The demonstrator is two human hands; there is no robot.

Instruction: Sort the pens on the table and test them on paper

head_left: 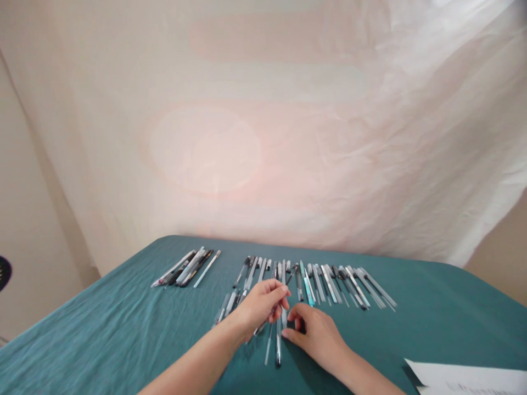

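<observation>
1. Grip of the left hand (263,307) closed, with thumb and fingers pinched onto the upper part of a slim clear plastic pen (279,348), just below the centre of the frame.
2. Grip of the right hand (319,336) curled, fingertips against the same pen from its right side and lower down the barrel. Pinching or merely touching: cannot tell, given the blur and the folded fingers.
3. Long axis of the pen near-to-far, almost straight up and down in the frame, lower end toward the bottom edge. Resting on the teal cloth-covered bench (102,329) or held just above it: cannot tell.
4. Pen between the two hands, with the left hand on its left and higher, the right hand on its right and lower. Both in contact, so neither nearer.
5. Just beyond the fingers, a long row of loose mixed pens (337,285) side by side, lying in much the same near-far direction.
6. Well apart, toward the upper left of the bench, a small separate bunch of pens (187,269), slanted.
7. White paper sheet (465,378) at the lower right corner; creased white cloth backdrop (288,137) across the upper frame.
</observation>
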